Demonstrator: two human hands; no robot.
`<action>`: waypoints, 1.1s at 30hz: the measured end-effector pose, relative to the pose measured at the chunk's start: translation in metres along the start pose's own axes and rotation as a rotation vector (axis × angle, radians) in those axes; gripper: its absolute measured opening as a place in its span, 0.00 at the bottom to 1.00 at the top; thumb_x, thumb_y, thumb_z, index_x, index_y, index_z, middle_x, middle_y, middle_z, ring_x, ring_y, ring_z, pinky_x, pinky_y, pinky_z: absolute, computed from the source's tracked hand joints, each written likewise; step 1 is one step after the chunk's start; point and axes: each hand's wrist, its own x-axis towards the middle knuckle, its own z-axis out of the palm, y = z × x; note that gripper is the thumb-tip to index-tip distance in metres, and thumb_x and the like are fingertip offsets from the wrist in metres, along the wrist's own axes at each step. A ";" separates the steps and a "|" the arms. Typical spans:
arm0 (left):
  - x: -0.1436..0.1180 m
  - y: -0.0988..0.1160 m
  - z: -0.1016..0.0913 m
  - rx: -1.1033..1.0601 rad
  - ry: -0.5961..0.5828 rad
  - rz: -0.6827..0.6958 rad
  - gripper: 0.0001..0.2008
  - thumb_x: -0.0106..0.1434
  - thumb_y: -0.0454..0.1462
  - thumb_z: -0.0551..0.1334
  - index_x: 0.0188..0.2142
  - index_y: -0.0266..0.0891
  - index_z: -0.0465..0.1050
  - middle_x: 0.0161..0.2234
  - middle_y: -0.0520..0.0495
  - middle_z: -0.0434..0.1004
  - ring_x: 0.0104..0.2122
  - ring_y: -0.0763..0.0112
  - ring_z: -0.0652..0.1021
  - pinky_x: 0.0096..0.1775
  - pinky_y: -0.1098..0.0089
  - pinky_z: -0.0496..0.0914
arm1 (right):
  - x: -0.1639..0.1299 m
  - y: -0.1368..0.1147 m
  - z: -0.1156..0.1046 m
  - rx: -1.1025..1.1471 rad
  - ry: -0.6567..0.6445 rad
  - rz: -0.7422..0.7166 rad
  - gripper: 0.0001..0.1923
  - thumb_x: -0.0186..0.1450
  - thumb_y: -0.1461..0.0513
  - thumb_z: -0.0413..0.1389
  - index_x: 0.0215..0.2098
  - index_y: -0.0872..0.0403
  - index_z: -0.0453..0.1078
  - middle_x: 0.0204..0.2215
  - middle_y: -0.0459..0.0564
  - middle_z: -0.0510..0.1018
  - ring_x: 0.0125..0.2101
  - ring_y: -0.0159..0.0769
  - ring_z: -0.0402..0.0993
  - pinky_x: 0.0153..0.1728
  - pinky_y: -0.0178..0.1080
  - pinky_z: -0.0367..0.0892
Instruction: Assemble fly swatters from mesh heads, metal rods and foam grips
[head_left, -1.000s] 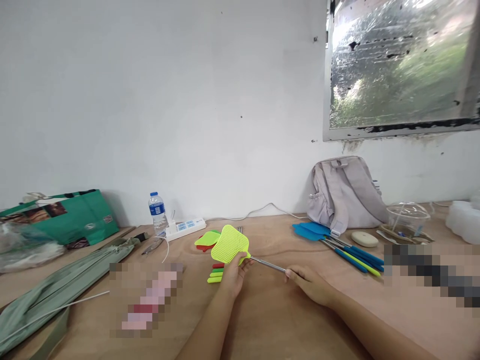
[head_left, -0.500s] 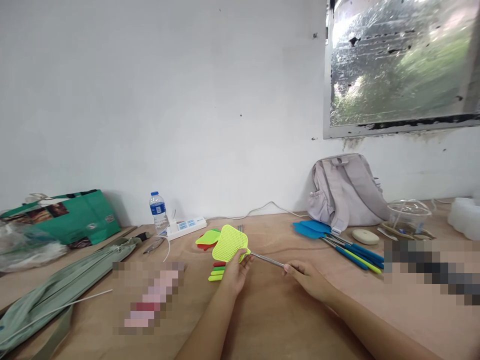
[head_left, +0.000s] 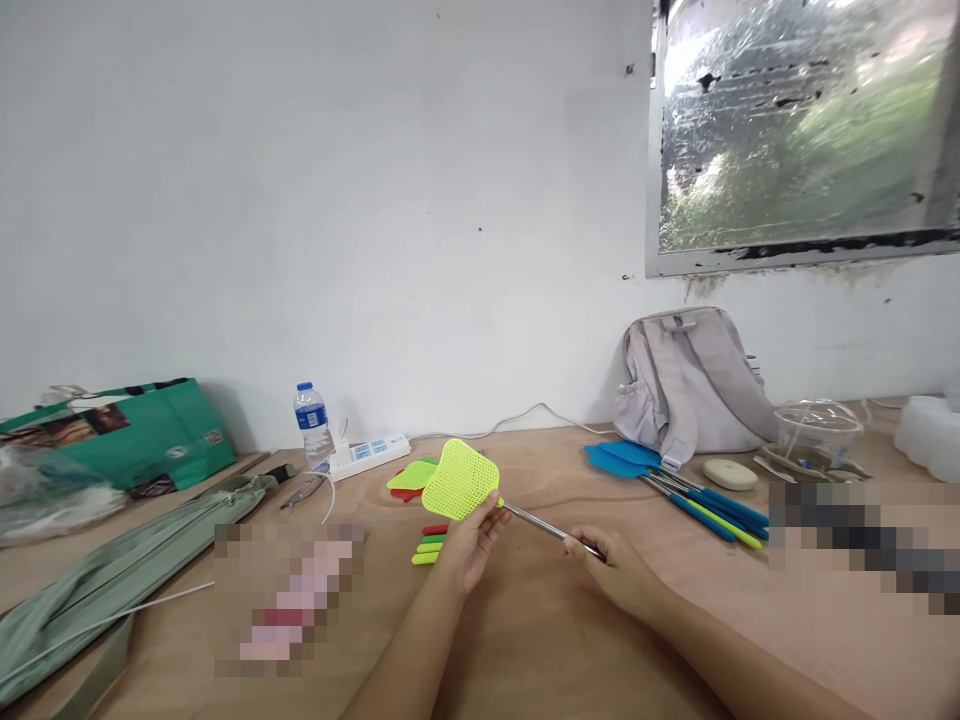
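Fingers (head_left: 486, 512) of our left hand (head_left: 466, 545) pinch the base of the yellow-green fly swatter (head_left: 459, 480), thumb pressed against the lower edge of its mesh head, which tilts up above the table (head_left: 525, 640). Our right hand (head_left: 619, 572) curls its fingers around the far end of the swatter's thin metal rod (head_left: 541, 525), which runs slanting down from the left hand to the right; the handle end is hidden inside that grip. We hold the swatter just above the wooden surface, near the middle of the table, in the 1 view we have from the head camera. Just behind and left of the mesh head lie more swatter heads (head_left: 409, 478) in green and red, flat on the table, and below them a small row of coloured handles (head_left: 429, 545). To the right, well apart from our hands, a bundle of blue swatters (head_left: 675, 488) lies beside a grey backpack (head_left: 694, 385) that leans on the white wall. A water bottle (head_left: 310, 422) stands near a white power strip (head_left: 369, 455) at the back. At far left sit a green bag (head_left: 142, 432) and a long grey-green pouch (head_left: 112, 575). A clear plastic bowl (head_left: 816, 430) and a pale oval case (head_left: 730, 473) lie at the right, under the window (head_left: 802, 130).
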 end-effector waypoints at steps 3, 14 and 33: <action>0.000 0.002 -0.002 0.055 -0.069 -0.073 0.04 0.51 0.24 0.62 0.25 0.30 0.71 0.23 0.48 0.74 0.24 0.74 0.75 0.34 0.72 0.73 | -0.001 0.001 0.002 -0.008 0.003 -0.004 0.21 0.62 0.49 0.41 0.24 0.53 0.65 0.18 0.43 0.65 0.22 0.30 0.61 0.23 0.32 0.54; -0.004 0.000 0.002 0.056 -0.109 -0.038 0.05 0.51 0.25 0.62 0.25 0.33 0.69 0.23 0.49 0.74 0.25 0.75 0.75 0.33 0.73 0.73 | 0.000 -0.005 0.006 0.090 0.014 -0.008 0.22 0.62 0.49 0.41 0.24 0.54 0.67 0.22 0.45 0.71 0.27 0.33 0.66 0.29 0.34 0.60; -0.001 -0.027 0.001 0.210 -0.147 0.153 0.17 0.44 0.46 0.66 0.24 0.34 0.66 0.25 0.45 0.75 0.28 0.67 0.77 0.30 0.70 0.70 | 0.005 -0.007 0.018 0.023 -0.090 -0.004 0.21 0.64 0.49 0.37 0.22 0.53 0.58 0.20 0.44 0.64 0.25 0.32 0.62 0.27 0.34 0.58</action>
